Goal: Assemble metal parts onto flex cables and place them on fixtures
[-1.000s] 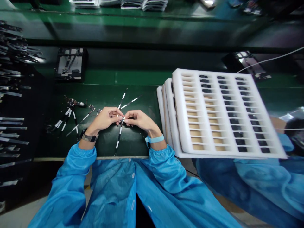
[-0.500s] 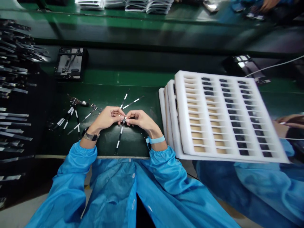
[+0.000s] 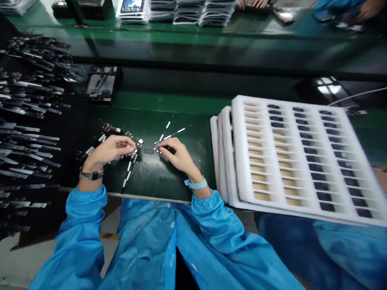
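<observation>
My left hand (image 3: 113,151) is closed, its thumb and fingertips pinching a small circuit board (image 3: 139,142) with a black-and-white ribbon cable (image 3: 129,169) that slants down towards the front edge. To its right, my right hand (image 3: 178,155) pinches the edge of another small circuit board (image 3: 156,147), low over the green bench. Two ribbon cables (image 3: 177,132) fan out from that board, away from me. Between the hands lies a small dark rectangular piece (image 3: 148,151). More small boards (image 3: 110,128) with cables lie behind my left hand, which partly hides them.
White foam trays (image 3: 236,149) with slots, many holding dark parts, are stacked on the right. Racks of ribbon-cable parts (image 3: 30,137) stand on the left. A black box (image 3: 101,84) sits at the back left. Stacks of flat pouches (image 3: 190,10) line the far shelf.
My hands have separated, after being together over one board. The left hand has moved left with a board; the right is now at the board with the fanned cables. The view has shifted slightly.
</observation>
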The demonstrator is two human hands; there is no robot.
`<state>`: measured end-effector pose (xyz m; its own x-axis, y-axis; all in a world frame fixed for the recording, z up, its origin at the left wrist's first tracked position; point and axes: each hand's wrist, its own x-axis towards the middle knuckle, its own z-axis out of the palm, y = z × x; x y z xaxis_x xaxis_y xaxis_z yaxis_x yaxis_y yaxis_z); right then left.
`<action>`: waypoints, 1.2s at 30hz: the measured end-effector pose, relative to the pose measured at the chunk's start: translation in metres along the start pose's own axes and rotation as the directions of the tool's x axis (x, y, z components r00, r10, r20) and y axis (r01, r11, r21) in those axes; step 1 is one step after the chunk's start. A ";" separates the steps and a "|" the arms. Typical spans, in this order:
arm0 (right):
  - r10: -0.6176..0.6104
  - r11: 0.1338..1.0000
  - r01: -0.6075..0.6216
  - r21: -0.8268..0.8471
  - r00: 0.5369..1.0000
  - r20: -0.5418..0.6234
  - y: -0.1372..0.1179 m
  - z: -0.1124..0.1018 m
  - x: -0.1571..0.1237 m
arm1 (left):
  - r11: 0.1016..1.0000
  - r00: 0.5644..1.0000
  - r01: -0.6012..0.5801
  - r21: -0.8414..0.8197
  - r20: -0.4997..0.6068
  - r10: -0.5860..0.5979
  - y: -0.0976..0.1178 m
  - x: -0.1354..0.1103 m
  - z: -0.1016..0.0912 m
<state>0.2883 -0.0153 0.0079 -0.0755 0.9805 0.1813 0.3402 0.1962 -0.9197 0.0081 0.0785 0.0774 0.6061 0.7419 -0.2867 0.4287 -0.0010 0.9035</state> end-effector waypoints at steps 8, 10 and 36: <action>-0.082 0.940 0.126 -0.318 0.985 0.149 0.010 0.021 -0.005 | 0.820 0.978 -0.069 0.568 -0.122 0.167 -0.023 0.018 0.014; -0.069 0.937 0.108 -0.333 0.989 0.128 0.014 0.019 -0.004 | 0.730 0.960 -0.041 0.682 -0.175 0.217 -0.022 0.011 0.022; 0.060 0.980 -0.098 -0.173 0.976 -0.209 0.020 -0.006 0.007 | 0.580 0.871 0.126 0.805 -0.369 0.323 -0.055 0.006 0.043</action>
<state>0.3003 -0.0048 -0.0071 0.1430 0.9704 0.1944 0.5032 0.0978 -0.8586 0.0166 0.0541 0.0128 0.4190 0.8938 0.1598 0.8644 -0.4465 0.2311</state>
